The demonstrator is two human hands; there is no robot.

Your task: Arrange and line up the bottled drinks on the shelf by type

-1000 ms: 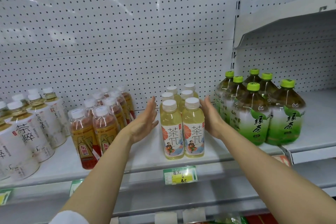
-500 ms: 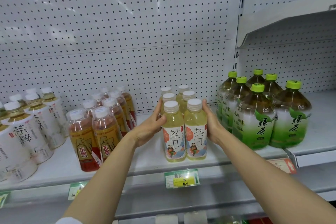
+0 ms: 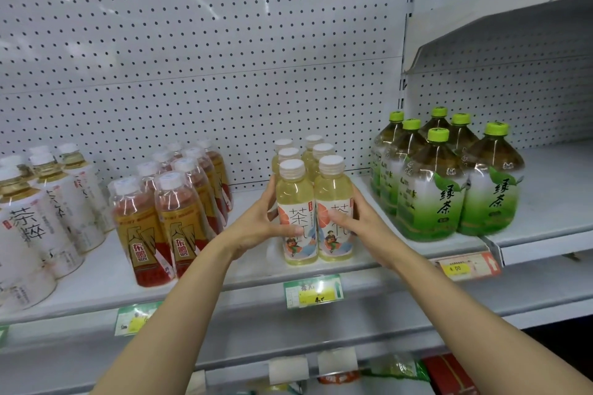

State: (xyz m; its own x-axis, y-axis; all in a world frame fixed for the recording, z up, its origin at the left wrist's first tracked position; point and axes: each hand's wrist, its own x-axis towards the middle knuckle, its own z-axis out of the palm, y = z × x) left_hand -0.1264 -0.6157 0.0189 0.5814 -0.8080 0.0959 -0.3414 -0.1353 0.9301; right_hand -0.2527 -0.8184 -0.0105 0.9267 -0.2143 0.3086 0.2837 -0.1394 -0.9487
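Both hands clamp the front pair: left hand (image 3: 256,228) on left yellow bottle (image 3: 296,218), right hand (image 3: 356,221) on its twin (image 3: 333,212); rows run front-to-back btwn palms, upright.

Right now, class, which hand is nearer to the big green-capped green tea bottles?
Right. The right hand grips the yellow tea bottles beside the green tea bottles; the left hand grips their far side.
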